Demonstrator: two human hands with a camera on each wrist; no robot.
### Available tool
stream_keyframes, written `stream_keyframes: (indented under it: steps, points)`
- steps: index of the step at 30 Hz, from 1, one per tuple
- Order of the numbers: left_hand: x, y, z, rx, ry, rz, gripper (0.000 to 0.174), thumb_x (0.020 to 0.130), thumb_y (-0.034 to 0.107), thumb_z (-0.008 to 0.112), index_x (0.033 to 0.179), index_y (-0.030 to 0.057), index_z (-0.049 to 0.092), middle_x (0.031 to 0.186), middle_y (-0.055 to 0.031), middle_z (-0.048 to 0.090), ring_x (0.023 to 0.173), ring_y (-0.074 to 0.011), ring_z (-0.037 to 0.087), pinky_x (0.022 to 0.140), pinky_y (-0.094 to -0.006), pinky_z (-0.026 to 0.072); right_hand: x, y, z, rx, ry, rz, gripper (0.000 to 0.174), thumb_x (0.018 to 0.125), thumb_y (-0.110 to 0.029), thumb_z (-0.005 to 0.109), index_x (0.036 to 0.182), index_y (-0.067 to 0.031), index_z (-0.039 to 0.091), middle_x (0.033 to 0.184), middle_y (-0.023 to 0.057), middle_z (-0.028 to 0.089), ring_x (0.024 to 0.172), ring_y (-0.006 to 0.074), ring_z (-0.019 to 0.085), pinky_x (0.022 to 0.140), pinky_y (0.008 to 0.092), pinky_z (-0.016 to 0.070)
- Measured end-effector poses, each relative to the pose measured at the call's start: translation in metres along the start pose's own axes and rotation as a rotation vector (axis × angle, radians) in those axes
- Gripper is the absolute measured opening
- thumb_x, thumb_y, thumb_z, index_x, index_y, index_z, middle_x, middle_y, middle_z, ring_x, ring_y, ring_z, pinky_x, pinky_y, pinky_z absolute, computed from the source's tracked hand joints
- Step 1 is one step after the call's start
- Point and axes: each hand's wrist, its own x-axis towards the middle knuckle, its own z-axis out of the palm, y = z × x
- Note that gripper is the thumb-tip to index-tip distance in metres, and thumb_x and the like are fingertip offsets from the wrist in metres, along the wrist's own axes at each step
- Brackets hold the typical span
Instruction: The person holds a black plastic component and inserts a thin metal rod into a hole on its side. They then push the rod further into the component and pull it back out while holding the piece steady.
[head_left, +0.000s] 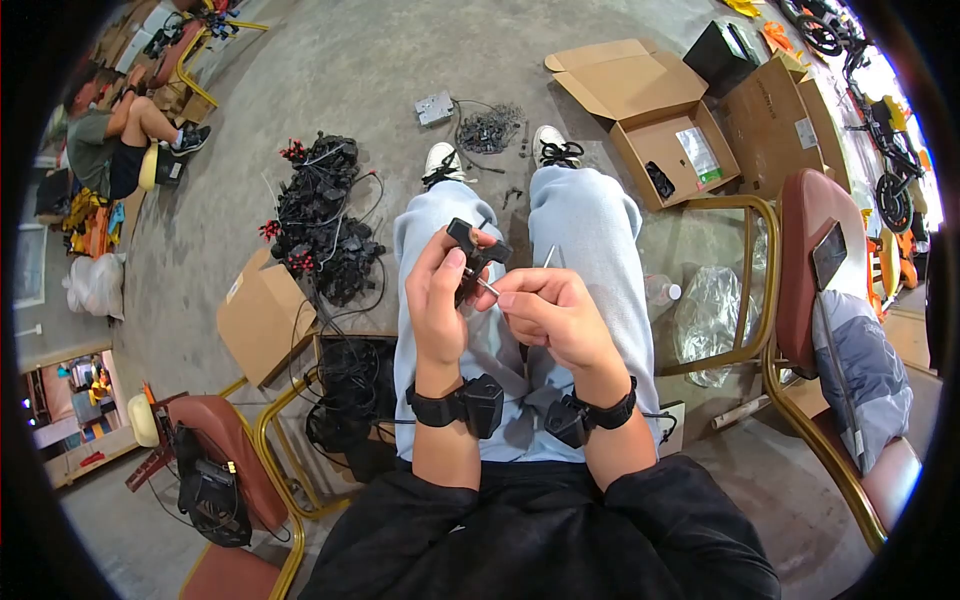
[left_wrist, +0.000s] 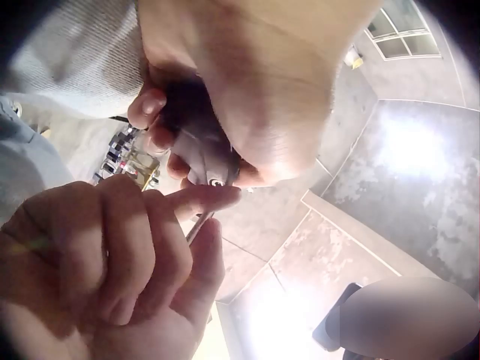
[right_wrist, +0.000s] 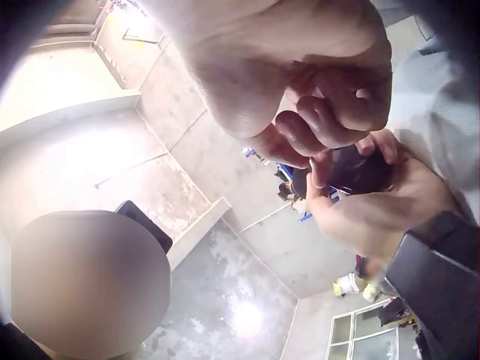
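In the head view, my left hand (head_left: 438, 305) grips a small black plastic part (head_left: 463, 233) above the lap, fingers curled round its body. My right hand (head_left: 558, 318) pinches a thin metal hex key (head_left: 549, 257) between thumb and forefinger. One end of the key points at the part; the other sticks up past the knuckles. In the left wrist view, the black part (left_wrist: 196, 142) shows a small round hole or screw head right by the right forefinger. The right wrist view shows the part (right_wrist: 361, 171) mostly covered by fingers.
A heap of black parts and cables (head_left: 325, 225) lies on the floor to the left. Ahead are a metal box (head_left: 434, 108) and a pile of screws (head_left: 490, 130). An open cardboard box (head_left: 640, 150) and chairs (head_left: 815, 255) stand to the right. Another person (head_left: 105, 140) sits far left.
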Motion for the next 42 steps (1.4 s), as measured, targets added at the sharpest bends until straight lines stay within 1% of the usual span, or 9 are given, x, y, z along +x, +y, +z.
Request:
stream_keyframes:
  steps: [10,13,15,16,20,26,31,35,42]
  points:
    - [-0.001,-0.002,-0.002,0.025,-0.025,0.049,0.039,0.082,0.033,0.041,0.09,-0.0028,0.056,0.077,-0.0059,0.054,0.064,-0.0097,0.05,0.057,-0.0201,0.0388,0.001,0.0,-0.003,0.253,-0.06,0.145,0.017,0.085,-0.012,0.055,0.089,0.0029,0.062,0.052,-0.008,0.036,0.043,0.001,0.024,0.041,0.019,0.0183]
    - [0.0,-0.002,-0.001,0.028,-0.025,0.06,0.039,0.083,0.032,0.041,0.091,-0.0027,0.056,0.08,-0.0063,0.055,0.065,-0.0098,0.05,0.058,-0.0206,0.0396,0.003,0.008,0.003,0.012,0.049,-0.028,0.015,0.084,-0.01,0.056,0.089,0.0021,0.062,0.053,-0.0064,0.041,0.042,0.0017,0.029,0.039,0.0196,0.0222]
    - [0.0,-0.003,-0.001,-0.033,-0.004,0.002,0.038,0.084,0.031,0.041,0.092,-0.0024,0.056,0.08,-0.0061,0.055,0.065,-0.0091,0.051,0.058,-0.02,0.04,0.003,0.011,0.009,-0.559,0.214,-0.369,0.013,0.081,-0.008,0.057,0.09,0.0008,0.061,0.055,-0.0046,0.047,0.043,0.0026,0.036,0.04,0.02,0.0282]
    - [0.0,-0.002,0.0,-0.032,-0.002,0.002,0.038,0.084,0.031,0.041,0.092,-0.0024,0.056,0.08,-0.0061,0.055,0.065,-0.0091,0.051,0.058,-0.02,0.04,0.0,0.008,0.01,-0.725,0.265,-0.377,0.013,0.08,-0.008,0.059,0.09,-0.0002,0.061,0.059,-0.0027,0.053,0.047,0.0021,0.042,0.043,0.0194,0.0335]
    - [0.0,0.001,0.003,-0.04,0.06,-0.033,0.037,0.085,0.031,0.041,0.093,-0.0025,0.055,0.078,-0.0054,0.055,0.065,-0.008,0.051,0.057,-0.0186,0.0397,0.001,0.008,0.011,-0.877,0.295,-0.507,0.013,0.079,-0.007,0.059,0.091,-0.0003,0.061,0.059,-0.0023,0.054,0.048,0.0009,0.043,0.044,0.0186,0.0335]
    - [0.0,-0.004,-0.001,-0.043,0.03,0.0,0.037,0.085,0.03,0.042,0.093,-0.0031,0.056,0.08,-0.006,0.056,0.066,-0.0084,0.051,0.058,-0.0191,0.0399,0.006,0.012,0.003,-0.332,0.139,-0.29,0.013,0.082,-0.008,0.058,0.091,-0.0002,0.062,0.058,-0.0044,0.053,0.048,0.0011,0.041,0.044,0.0182,0.0314]
    - [-0.001,-0.003,-0.004,-0.025,-0.019,0.018,0.036,0.084,0.028,0.041,0.093,-0.0039,0.056,0.08,-0.0064,0.055,0.066,-0.0092,0.051,0.059,-0.0196,0.0398,0.002,-0.001,-0.003,0.055,-0.005,0.083,0.016,0.084,-0.011,0.054,0.088,0.0027,0.062,0.053,-0.0074,0.037,0.045,0.0005,0.026,0.042,0.0191,0.0206]
    - [0.0,-0.003,-0.002,0.001,-0.033,0.037,0.035,0.084,0.027,0.041,0.093,-0.0039,0.056,0.081,-0.0065,0.055,0.066,-0.0094,0.05,0.059,-0.0197,0.0399,0.002,0.0,-0.004,0.117,0.026,0.082,0.016,0.085,-0.008,0.051,0.089,0.0048,0.059,0.054,-0.0053,0.043,0.042,0.001,0.026,0.04,0.018,0.0197]
    - [-0.001,-0.004,-0.003,-0.002,-0.055,0.018,0.034,0.084,0.025,0.041,0.093,-0.0038,0.056,0.082,-0.0061,0.055,0.067,-0.0089,0.051,0.059,-0.0192,0.0399,0.001,-0.002,-0.002,0.082,0.018,0.049,0.016,0.084,-0.007,0.049,0.088,0.0055,0.059,0.048,-0.0066,0.033,0.039,0.002,0.023,0.039,0.0192,0.0179]
